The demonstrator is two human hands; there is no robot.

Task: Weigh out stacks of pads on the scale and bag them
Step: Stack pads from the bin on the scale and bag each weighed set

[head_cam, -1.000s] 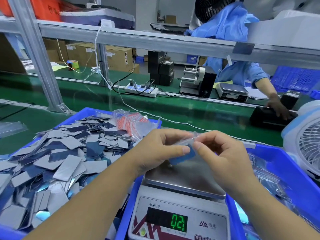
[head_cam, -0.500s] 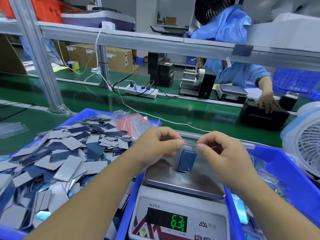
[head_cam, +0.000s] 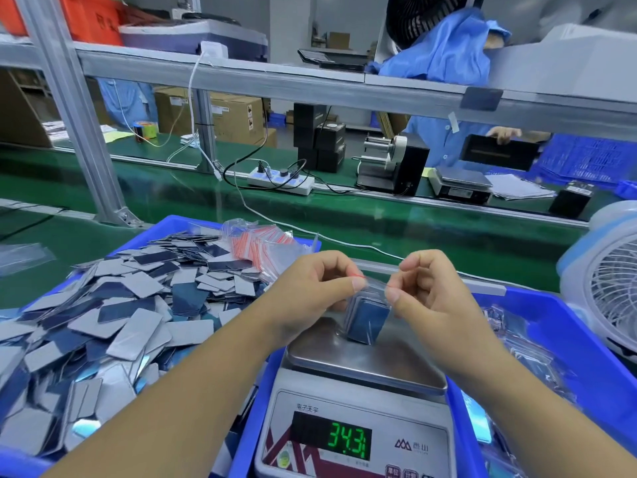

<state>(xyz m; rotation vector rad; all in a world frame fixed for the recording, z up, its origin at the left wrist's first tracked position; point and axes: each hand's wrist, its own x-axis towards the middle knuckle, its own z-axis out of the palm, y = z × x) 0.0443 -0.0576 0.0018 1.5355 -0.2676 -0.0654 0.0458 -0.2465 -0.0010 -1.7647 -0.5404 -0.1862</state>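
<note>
While the stack of pads now stands inside the clear bag with its lower end on the scale, the readout shows 34.3 where it read 6.3 half a second back. The bag sits more upright than before, and its red-striped mouth is stretched between the two hands. The left hand pinches the left corner of the mouth, fingers clamped on the plastic, thumb tip right at the red strip. The right hand pinches the opposite corner, fingers curled tight on it. So the pads hang just below and between both sets of fingertips, over the steel pan. Out to the left, the blue bin holds a heap of loose grey and blue pads, with a bundle of empty red-striped bags at its far edge. A white fan stands to the right. Across the green surface, another worker in blue has lifted a black box.
</note>
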